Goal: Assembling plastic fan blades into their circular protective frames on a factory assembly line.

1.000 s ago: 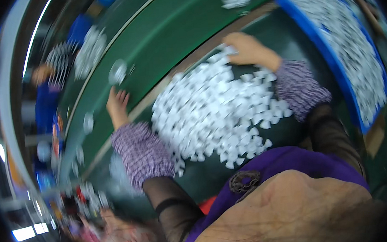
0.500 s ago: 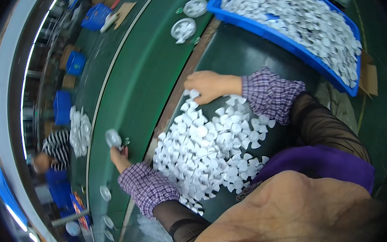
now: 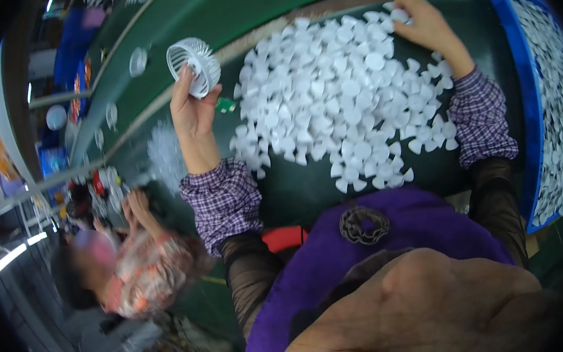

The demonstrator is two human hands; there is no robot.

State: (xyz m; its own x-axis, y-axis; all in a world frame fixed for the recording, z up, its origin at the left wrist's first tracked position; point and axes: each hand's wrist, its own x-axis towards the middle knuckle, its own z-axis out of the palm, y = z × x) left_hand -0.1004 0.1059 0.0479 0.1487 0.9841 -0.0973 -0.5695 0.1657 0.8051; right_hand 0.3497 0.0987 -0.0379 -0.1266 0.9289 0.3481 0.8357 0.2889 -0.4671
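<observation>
Two grips, seemingly a picking step
Left hand [image 3: 195, 106] grips a raised slatted wheel [image 3: 201, 68]; right hand [image 3: 427, 27] pinches a small fan [image 3: 401, 15] beside the pile [image 3: 334, 89]. Next likely needs a steady wheel.

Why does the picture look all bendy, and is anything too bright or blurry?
In the head view, the blue tray bows because the lens is fisheye, and the corners go black; in the head view, lamps at the left glare white; in the head view, the white pieces look fairly clear, while the co-worker's head is smeared.
</observation>
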